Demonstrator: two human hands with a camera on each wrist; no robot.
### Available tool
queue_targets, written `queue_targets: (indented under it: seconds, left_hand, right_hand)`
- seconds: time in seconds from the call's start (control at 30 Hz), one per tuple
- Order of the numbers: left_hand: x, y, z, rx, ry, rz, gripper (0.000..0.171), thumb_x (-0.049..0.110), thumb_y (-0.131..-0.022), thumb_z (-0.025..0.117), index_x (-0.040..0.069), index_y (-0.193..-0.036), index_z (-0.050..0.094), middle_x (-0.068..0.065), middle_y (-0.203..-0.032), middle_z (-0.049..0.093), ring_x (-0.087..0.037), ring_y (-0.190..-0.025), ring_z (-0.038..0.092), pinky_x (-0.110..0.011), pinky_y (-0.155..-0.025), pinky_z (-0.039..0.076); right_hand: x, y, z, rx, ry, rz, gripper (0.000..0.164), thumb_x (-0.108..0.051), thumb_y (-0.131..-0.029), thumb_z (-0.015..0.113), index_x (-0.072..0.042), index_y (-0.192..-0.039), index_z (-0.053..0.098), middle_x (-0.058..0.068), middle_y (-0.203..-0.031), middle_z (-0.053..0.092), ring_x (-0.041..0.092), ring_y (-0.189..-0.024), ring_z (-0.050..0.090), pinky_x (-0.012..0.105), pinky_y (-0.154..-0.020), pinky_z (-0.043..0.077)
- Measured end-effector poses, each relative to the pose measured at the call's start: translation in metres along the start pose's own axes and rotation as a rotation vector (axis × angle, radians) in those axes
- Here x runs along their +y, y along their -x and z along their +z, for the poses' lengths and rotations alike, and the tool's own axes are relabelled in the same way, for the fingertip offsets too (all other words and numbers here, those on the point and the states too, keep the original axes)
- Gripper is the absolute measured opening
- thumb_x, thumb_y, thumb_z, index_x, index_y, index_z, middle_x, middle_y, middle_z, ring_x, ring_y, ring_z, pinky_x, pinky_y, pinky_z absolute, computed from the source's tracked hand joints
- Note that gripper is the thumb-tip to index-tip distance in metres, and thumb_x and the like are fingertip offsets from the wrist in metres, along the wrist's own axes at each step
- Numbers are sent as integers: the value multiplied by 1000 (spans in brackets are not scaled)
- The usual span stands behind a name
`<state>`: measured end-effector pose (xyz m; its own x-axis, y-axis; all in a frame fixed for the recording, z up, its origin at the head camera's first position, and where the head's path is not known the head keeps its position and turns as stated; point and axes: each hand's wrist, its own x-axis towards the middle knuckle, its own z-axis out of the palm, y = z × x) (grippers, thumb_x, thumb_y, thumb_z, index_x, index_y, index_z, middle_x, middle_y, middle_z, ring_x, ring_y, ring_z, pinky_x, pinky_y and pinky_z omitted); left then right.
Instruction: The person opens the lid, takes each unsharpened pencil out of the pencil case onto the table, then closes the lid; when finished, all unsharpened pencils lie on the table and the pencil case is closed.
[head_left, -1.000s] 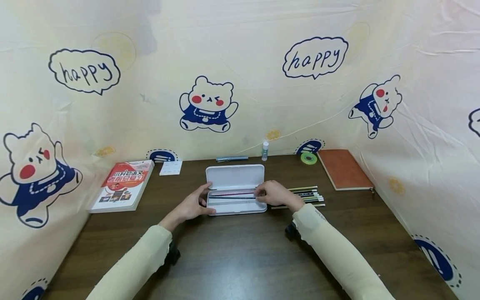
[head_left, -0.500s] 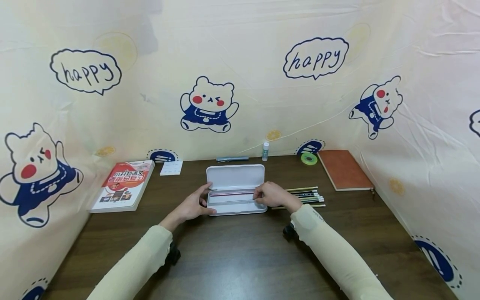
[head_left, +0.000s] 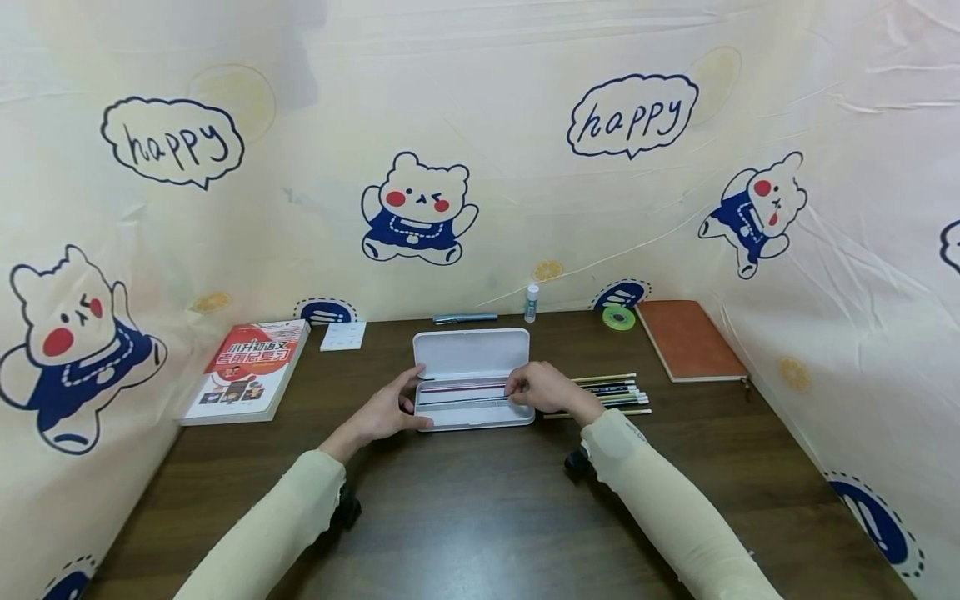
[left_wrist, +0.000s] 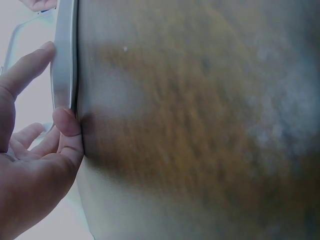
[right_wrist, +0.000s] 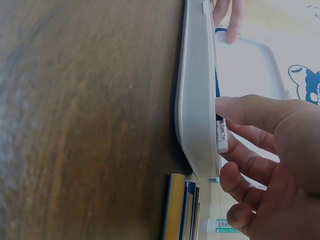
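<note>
A white pencil case (head_left: pixel 472 421) lies on the table with its lid raised, and several pencils (head_left: pixel 461 387) rest in its rear section. My left hand (head_left: pixel 381 411) grips the left end, thumb at the front corner and a finger by the hinge. At the right end, my right hand (head_left: pixel 546 388) pinches a dark pencil (right_wrist: pixel 222 136) near its white eraser; the pencil lies along the inside of the case. To the right of the case, several loose pencils (head_left: pixel 626 400) lie on the table, partly behind my right hand.
A red and white book (head_left: pixel 247 371) and white paper (head_left: pixel 342 336) are at the left. Behind the case stand a blue pen (head_left: pixel 465 317) lying flat and an upright glue stick (head_left: pixel 531 303). Green tape (head_left: pixel 618 317) and a brown notebook (head_left: pixel 692 340) sit at the right.
My right hand has shifted slightly left, and the dark pencil it pinches has gone lower into the case. My left hand has stayed on the case's left end.
</note>
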<state>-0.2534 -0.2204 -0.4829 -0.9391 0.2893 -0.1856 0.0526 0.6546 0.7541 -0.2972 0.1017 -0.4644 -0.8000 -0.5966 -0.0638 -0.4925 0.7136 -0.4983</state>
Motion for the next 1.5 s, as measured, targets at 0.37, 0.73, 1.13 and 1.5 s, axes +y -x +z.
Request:
queue_targets:
  seconds: [0.37,0.73,1.13,1.5]
  left_hand:
    - [3,-1,-2,0,-12,-5,101,33,-80,85,25,-159,22,-13,-151,46,-21,-97,53,-33,-83,43]
    - [3,0,-2,9,-19,-4,101,31,-80,85,24,-159,23,-14,-150,46,-21,-96,53,-33,-82,43]
    - [2,1,0,3,-12,1,102,31,-80,85,24,-159,22,-15,-150,46,-20,-95,53,-32,-81,43]
    - [3,3,2,7,-6,26,101,28,-81,85,21,-160,22,-15,-150,47,-20,-94,53,-32,-80,43]
  right_hand:
    - [15,12,-14,59,-73,1,5,-16,-92,72,-18,-93,76,-5,-85,70,11,-77,55,27,-73,48]
    - [39,46,-39,115,-112,-11,8,-16,-93,70,-13,-98,76,-3,-90,72,13,-78,56,28,-71,47]
    - [74,94,-60,170,-106,68,11,-16,-92,71,-10,-99,75,-2,-88,72,14,-78,55,28,-71,45]
    - [109,135,-63,155,-128,153,10,-19,-93,71,-13,-100,75,-2,-92,72,15,-79,54,27,-68,45]
